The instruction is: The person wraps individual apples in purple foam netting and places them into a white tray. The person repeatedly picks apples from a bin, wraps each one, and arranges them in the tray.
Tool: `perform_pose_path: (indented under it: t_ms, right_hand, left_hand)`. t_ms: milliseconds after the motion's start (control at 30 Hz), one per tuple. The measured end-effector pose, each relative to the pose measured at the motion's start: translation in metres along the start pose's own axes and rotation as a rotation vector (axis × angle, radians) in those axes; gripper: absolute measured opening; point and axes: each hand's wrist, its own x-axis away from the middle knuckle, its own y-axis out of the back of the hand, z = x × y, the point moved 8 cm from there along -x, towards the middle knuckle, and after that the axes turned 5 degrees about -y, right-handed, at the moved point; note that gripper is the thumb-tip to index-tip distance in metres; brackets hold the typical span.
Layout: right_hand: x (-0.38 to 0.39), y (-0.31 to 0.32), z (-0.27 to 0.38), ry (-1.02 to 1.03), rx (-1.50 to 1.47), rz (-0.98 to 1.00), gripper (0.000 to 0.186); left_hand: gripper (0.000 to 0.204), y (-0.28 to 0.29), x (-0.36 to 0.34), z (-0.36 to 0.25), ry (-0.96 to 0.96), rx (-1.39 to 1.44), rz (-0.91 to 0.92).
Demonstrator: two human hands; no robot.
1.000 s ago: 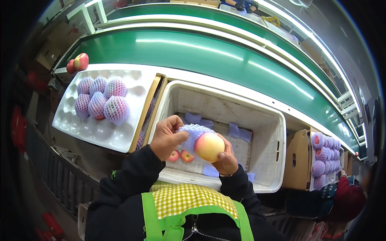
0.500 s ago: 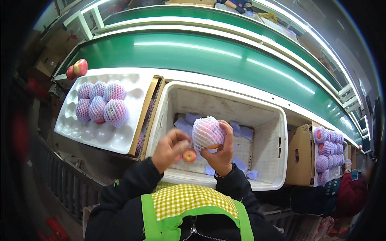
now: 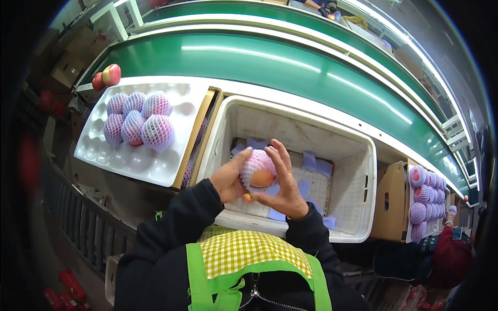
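Both hands hold one apple [image 3: 261, 177] wrapped in a pale pink foam net [image 3: 255, 161], above the near edge of a white plastic crate [image 3: 358, 171]. My left hand [image 3: 228, 180] cups it from the left and my right hand [image 3: 286, 182] wraps it from the right with fingers spread. A bit of a second fruit shows under my left hand. Loose purple foam nets [image 3: 316, 165] lie on the crate floor. To the left a white moulded tray [image 3: 155, 165] carries several netted apples [image 3: 136, 123].
A green conveyor belt [image 3: 270, 67] runs behind the crate and tray. Two bare apples [image 3: 107, 76] sit at the tray's far left corner. A cardboard box [image 3: 390, 203] and another tray of netted apples [image 3: 423, 199] stand at the right, beside a person in red.
The net, earlier only behind the bare apple, now covers most of it. My hands have lowered slightly and both close around the fruit.
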Motion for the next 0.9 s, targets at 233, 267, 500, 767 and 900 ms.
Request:
perform_pose_path:
  t_ms: [233,267,500,767,900]
  right_hand:
    - [0.021,-0.005,-0.066,-0.516,-0.710,-0.031,0.050]
    - [0.025,-0.012,-0.069,-0.614,-0.933,-0.008,0.043]
    - [0.026,-0.034,-0.055,-0.611,-0.671,0.166,0.041]
    - [0.023,-0.051,-0.048,-0.561,-0.704,0.189,0.045]
    - [0.010,-0.056,-0.040,-0.608,-0.750,0.236,0.042]
  left_hand:
    - [0.067,0.028,0.023,-0.020,0.015,-0.354,-0.122]
    - [0.068,0.032,0.022,-0.019,-0.034,-0.365,-0.103]
    - [0.072,0.006,0.028,-0.017,-0.269,-0.611,-0.014]
    - [0.061,0.017,0.049,-0.024,-0.301,-0.551,-0.120]
    - [0.059,0.015,0.061,-0.031,-0.329,-0.541,-0.144]
